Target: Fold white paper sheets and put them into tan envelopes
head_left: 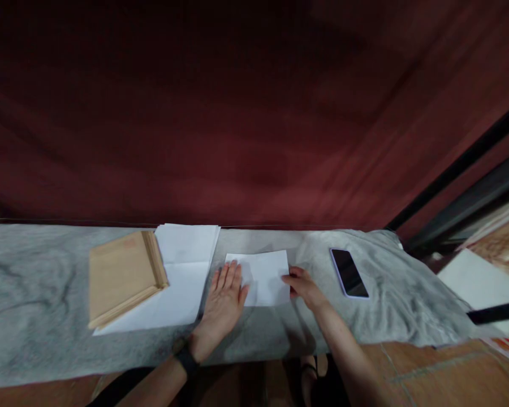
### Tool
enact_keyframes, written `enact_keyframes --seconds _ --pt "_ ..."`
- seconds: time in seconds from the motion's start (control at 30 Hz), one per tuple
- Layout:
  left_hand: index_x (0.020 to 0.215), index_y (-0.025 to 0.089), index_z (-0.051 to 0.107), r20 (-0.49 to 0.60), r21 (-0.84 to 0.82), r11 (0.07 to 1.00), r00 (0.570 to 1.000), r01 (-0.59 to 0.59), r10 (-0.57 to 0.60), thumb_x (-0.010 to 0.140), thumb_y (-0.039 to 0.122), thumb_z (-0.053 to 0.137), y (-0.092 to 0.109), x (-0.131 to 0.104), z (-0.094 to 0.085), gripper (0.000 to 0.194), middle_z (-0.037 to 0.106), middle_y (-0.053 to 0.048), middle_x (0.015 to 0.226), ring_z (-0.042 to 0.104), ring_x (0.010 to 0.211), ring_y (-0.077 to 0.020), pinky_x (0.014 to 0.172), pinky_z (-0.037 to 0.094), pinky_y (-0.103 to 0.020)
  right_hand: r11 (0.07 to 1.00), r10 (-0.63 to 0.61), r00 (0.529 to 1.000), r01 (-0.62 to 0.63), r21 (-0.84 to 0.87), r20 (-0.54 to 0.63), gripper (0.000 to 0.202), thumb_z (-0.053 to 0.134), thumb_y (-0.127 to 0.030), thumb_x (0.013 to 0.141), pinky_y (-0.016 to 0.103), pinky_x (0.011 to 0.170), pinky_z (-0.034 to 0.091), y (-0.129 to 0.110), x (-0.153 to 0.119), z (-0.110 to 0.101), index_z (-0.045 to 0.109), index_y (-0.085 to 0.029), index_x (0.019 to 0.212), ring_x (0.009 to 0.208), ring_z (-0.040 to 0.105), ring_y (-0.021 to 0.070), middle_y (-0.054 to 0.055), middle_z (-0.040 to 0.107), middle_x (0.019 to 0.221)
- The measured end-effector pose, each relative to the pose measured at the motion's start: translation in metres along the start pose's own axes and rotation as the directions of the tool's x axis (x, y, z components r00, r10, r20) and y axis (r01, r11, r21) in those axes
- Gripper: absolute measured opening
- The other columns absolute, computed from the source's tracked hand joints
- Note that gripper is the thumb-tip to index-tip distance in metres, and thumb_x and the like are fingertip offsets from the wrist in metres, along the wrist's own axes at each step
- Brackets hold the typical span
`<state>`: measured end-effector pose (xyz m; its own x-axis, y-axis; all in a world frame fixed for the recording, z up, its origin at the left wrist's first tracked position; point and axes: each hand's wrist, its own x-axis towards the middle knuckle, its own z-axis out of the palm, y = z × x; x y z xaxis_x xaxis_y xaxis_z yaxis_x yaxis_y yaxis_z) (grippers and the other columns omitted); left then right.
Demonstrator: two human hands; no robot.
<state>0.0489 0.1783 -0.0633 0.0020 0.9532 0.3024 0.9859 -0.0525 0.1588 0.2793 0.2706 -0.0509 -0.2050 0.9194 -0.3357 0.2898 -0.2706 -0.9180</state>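
A folded sheet of white paper (268,278) lies on the grey cloth in front of me. My left hand (225,297) rests flat over its left end, fingers stretched out and close together. At the right edge, my right hand (300,284) pinches the paper between the thumb on top and the fingers underneath. To the left lies a stack of larger white sheets (185,291) with a crease across it. A bundle of brown envelopes (121,274) sits partly on top of those sheets and hides their left side.
A phone (349,273) with a light purple case lies right of my right hand. The grey cloth (34,305) covers a narrow bench. Behind it hangs a dark red curtain (254,141). Black bars (458,164) and a white board (483,282) stand at the right.
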Motion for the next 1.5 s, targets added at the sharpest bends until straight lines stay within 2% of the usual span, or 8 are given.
enact_keyframes --seconds 0.33,0.67,0.87,0.93,1.07,1.17,1.3,1.5 --pt "0.157 0.021 0.024 -0.112 -0.355 0.929 0.991 -0.104 0.068 0.098 0.024 0.044 0.012 0.008 -0.016 0.062 0.025 -0.013 0.164 0.029 0.15 -0.0271 0.118 0.035 -0.049 0.795 0.025 0.999 -0.033 0.606 0.022 0.041 0.086 -0.031 0.058 0.034 0.073 0.059 -0.004 -0.023 -0.021 0.067 -0.019 0.092 0.081 0.074 0.0243 0.006 0.077 0.088" --pt "0.15 0.026 0.043 0.031 -0.376 0.916 0.985 -0.143 0.167 0.08 -0.002 0.044 0.014 0.007 0.007 0.076 0.028 -0.004 0.165 0.027 0.151 -0.0238 0.118 0.039 -0.045 0.698 0.048 0.95 -0.252 0.67 0.307 0.032 0.078 -0.029 0.07 0.041 0.093 0.055 0.003 -0.054 0.033 0.065 -0.019 0.098 0.095 0.073 0.0224 0.007 0.076 0.105" --pt "0.135 0.022 0.062 0.202 -0.387 0.908 0.947 -0.158 0.251 0.072 -0.008 0.038 -0.004 0.012 0.003 0.074 0.057 -0.004 0.145 0.047 0.14 -0.0172 0.118 0.041 -0.04 0.854 0.071 0.656 -0.429 0.294 0.752 0.031 0.064 -0.042 0.086 0.039 0.09 0.054 -0.025 -0.08 0.011 0.066 -0.017 0.105 0.098 0.071 0.0217 0.014 0.072 0.117" --pt "0.135 0.022 0.062 0.22 -0.406 0.895 0.931 -0.186 0.293 0.074 -0.007 0.038 -0.009 0.011 -0.003 0.072 0.058 -0.003 0.144 0.048 0.138 -0.0157 0.118 0.04 -0.039 0.867 -0.008 0.645 -0.376 0.327 0.764 0.039 0.067 -0.047 0.084 0.039 0.086 0.055 -0.031 -0.079 -0.006 0.065 -0.016 0.107 0.095 0.072 0.0222 0.016 0.072 0.116" --pt "0.136 0.027 0.061 0.244 -0.433 0.869 0.897 -0.239 0.368 0.077 -0.007 0.04 -0.015 0.005 -0.015 0.071 0.056 0.0 0.146 0.046 0.14 -0.0146 0.118 0.039 -0.039 0.895 -0.083 0.895 -0.127 0.428 0.438 0.038 0.056 -0.056 0.087 0.039 0.087 0.055 -0.029 -0.059 -0.03 0.063 -0.019 0.097 0.091 0.072 0.0215 0.012 0.074 0.104" --pt "0.132 0.03 0.064 0.262 -0.453 0.85 0.872 -0.267 0.414 0.079 -0.006 0.041 -0.022 0.004 -0.021 0.068 0.055 0.002 0.146 0.045 0.141 -0.0151 0.118 0.039 -0.04 0.929 -0.187 0.977 0.142 0.342 0.102 0.031 0.055 -0.046 0.087 0.04 0.096 0.052 -0.022 -0.037 -0.028 0.064 -0.02 0.103 0.106 0.068 0.0229 0.011 0.072 0.116" --pt "0.129 0.031 0.066 0.26 -0.505 0.823 0.864 -0.26 0.432 0.078 -0.007 0.039 -0.034 0.011 -0.022 0.069 0.058 0.002 0.143 0.049 0.138 -0.0149 0.117 0.041 -0.041 0.93 -0.348 0.937 0.342 -0.136 -0.026 0.029 0.049 -0.034 0.091 0.043 0.107 0.046 -0.01 -0.02 -0.007 0.068 -0.022 0.109 0.117 0.064 0.0224 0.007 0.072 0.12" --pt "0.132 0.035 0.062 0.292 -0.508 0.825 0.851 -0.248 0.436 0.073 -0.01 0.04 -0.042 0.015 -0.023 0.078 0.054 0.005 0.147 0.045 0.141 -0.0145 0.119 0.037 -0.04 0.58 -0.591 0.787 0.565 -0.587 0.175 0.044 0.042 -0.02 0.096 0.045 0.117 0.037 0.004 -0.015 0.025 0.059 -0.022 0.137 0.139 0.047 0.0212 0.008 0.054 0.148"
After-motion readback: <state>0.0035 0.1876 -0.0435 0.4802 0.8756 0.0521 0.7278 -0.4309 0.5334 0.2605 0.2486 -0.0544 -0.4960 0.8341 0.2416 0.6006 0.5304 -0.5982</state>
